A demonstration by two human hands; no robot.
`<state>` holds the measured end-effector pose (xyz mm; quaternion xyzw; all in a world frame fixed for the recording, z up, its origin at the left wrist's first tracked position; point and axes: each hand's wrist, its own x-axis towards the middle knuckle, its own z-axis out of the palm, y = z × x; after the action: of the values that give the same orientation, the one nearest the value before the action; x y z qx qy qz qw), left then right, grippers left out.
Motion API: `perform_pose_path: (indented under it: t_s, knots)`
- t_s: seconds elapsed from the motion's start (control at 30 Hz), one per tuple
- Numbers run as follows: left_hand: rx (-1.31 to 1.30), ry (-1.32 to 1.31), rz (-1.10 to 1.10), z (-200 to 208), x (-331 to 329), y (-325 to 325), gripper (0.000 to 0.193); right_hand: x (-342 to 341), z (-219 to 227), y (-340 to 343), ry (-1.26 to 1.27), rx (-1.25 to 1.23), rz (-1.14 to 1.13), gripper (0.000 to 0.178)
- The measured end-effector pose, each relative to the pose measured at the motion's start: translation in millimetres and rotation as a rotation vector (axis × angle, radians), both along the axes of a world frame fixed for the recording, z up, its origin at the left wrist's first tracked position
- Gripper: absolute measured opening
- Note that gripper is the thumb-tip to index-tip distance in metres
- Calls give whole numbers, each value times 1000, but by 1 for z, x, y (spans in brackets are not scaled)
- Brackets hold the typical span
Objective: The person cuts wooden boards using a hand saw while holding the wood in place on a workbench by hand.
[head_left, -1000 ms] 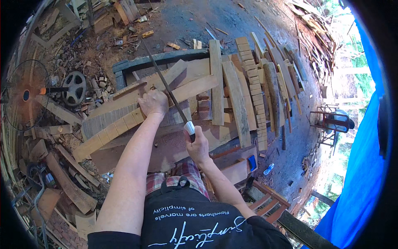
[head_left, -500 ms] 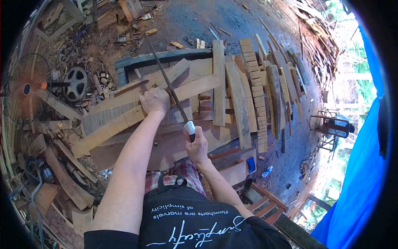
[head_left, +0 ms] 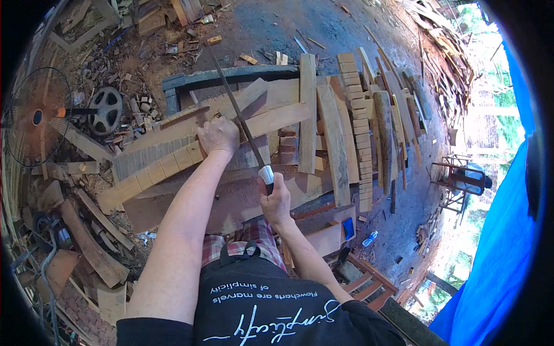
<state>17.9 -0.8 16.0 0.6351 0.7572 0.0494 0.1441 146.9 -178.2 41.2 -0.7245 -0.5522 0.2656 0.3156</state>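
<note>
My right hand (head_left: 276,199) is closed around the white-and-black handle of a handsaw (head_left: 238,108). Its long, narrow-looking blade points away and to the left, crossing over a pale wooden board (head_left: 154,176). Evenly spaced crosswise cuts mark the part of that board left of the blade; the part to the right looks uncut. Just left of the blade, my left hand (head_left: 219,136) presses on the board with its fingers curled over the far edge. Whether the teeth touch the wood cannot be made out. Beneath lies a wide plank (head_left: 190,210) on a low work surface.
Planks (head_left: 307,115) and a notched strip (head_left: 362,141) lie across the work surface to the right. A fan (head_left: 37,118) and a spoked wheel (head_left: 106,111) stand at the left. Scrap wood litters the floor; a plastic bottle (head_left: 370,239) lies at the right.
The whole view has shifted slightly. The saw has moved very little, and both hands keep their grip in nearly the same places.
</note>
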Motion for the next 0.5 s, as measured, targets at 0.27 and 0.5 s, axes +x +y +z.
perform_pose_path:
  t_s: [0.27,0.5]
  knots:
    - [0,1,38,9,-8,1,33,43,-5,-172,4,-61,-58,24]
    - [12,15,11,-2,-5,0,33,-3,2,-2,3,-54,62,23]
